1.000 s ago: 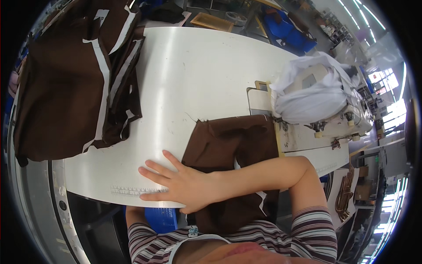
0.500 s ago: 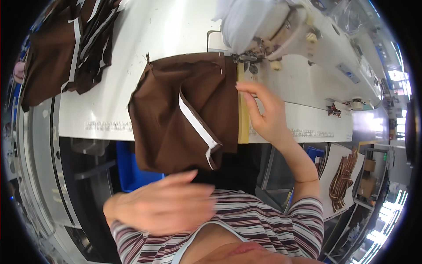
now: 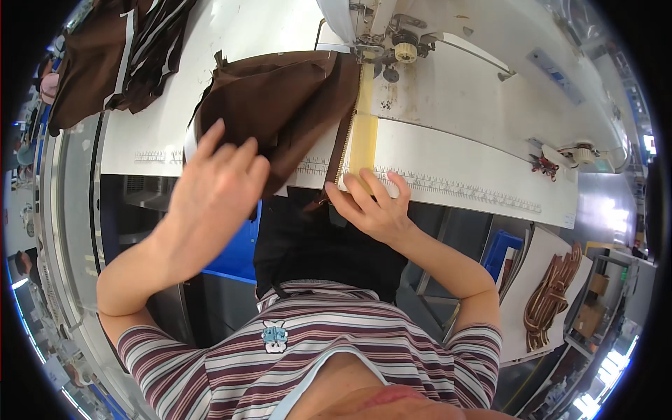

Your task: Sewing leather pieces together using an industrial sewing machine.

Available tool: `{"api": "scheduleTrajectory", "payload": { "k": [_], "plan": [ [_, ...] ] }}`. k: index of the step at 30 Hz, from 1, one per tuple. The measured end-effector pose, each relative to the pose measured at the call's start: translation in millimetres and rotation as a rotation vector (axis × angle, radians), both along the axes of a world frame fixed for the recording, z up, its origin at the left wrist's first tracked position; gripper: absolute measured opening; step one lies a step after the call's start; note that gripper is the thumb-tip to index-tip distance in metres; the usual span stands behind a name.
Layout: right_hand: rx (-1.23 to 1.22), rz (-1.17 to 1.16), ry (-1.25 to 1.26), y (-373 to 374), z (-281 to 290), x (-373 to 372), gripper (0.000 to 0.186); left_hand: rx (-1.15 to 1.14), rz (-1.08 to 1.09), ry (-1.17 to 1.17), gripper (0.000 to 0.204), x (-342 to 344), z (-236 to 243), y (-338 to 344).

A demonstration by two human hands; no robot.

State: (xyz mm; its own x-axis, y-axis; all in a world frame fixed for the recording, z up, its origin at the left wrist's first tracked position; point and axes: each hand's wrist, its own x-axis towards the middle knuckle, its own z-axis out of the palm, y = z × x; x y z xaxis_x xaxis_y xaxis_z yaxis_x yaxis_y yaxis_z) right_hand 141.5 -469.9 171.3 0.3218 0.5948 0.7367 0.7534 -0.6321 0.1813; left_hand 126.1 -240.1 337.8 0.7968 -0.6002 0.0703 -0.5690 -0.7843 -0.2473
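A brown fabric piece (image 3: 280, 87) lies on the sewing machine table, its far right corner at the needle area of the sewing machine (image 3: 371, 52). My left hand (image 3: 217, 185) rests on its left side with fingers bent and spread; the thumb is hidden. A brown zipper tape with gold-coloured teeth (image 3: 342, 147) runs from the machine toward me along the fabric's right edge. My right hand (image 3: 371, 206) is closed on its near end at the table's front edge, the other fingers touching the table. Beside the zipper runs a yellow strip (image 3: 364, 136) on the tabletop.
More brown pieces with white strips (image 3: 105, 66) hang over the table's far left. A printed ruler (image 3: 462, 190) lines the front edge. Below are a blue bin (image 3: 234, 252) and, at right, bundled brown strips (image 3: 549, 297) on a white board.
My left hand has moved up from near my chest onto the fabric, which is now folded back to the left, baring the zipper. My right hand has come down to the zipper's near end.
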Motion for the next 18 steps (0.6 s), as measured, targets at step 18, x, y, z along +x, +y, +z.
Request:
{"api": "scheduleTrajectory", "payload": {
  "k": [18],
  "plan": [
    [-0.136,0.45,0.345,-9.1,60.2,29.9,0.026,-0.627,0.537,0.183,0.024,165.3,81.6,31.6]
  ]
}}
